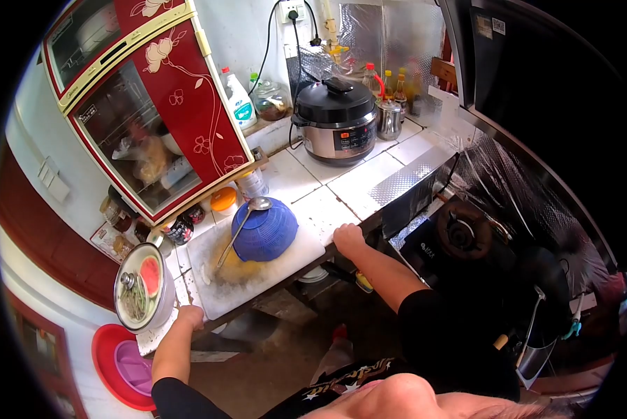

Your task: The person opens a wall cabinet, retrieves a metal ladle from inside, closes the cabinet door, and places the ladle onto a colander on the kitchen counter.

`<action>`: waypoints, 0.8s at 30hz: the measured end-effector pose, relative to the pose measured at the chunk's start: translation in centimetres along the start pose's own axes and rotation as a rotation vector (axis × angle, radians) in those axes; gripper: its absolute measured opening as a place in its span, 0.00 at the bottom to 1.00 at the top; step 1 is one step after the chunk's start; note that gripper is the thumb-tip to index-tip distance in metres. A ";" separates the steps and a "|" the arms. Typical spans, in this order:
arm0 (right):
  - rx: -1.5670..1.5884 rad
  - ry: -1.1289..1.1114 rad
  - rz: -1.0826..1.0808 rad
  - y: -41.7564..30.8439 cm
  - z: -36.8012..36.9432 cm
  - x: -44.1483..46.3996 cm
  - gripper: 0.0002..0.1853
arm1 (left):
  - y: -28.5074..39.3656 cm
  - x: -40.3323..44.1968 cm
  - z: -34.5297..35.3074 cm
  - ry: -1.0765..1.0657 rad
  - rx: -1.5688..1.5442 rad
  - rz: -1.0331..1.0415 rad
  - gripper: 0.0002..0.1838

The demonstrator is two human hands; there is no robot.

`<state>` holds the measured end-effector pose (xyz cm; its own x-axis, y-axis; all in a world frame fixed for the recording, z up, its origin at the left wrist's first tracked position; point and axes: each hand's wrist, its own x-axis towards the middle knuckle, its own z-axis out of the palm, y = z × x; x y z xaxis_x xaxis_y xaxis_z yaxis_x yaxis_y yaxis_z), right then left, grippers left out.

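My left hand is closed on the front edge of the white-tiled counter, just right of a pot with a glass lid. Through the lid show a red melon piece and some green vegetables. My right hand is curled over the same edge farther right, its fingertips partly hidden. Between my hands lies a white cutting board, stained yellowish-brown at its left. An upside-down blue plastic basket sits on the board. A metal ladle leans across it, bowl on top, handle down onto the board.
Behind the counter stand an electric pressure cooker, a metal canister and several bottles. A red cabinet is at the back left, with jars beside it. To the right is a gas burner. Red and purple basins are low left.
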<state>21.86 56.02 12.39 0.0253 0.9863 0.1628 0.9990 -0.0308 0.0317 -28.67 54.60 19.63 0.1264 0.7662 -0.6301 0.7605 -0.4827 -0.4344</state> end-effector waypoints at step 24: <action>-0.027 -0.029 -0.007 -0.1 -0.8 -0.3 0.07 | 0.1 0.4 0.6 0.015 -0.014 -0.031 0.15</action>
<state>21.76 55.62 13.12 0.0194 0.9908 0.1341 0.9979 -0.0276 0.0592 -28.91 54.64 18.95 0.1121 0.7872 -0.6064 0.7731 -0.4525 -0.4445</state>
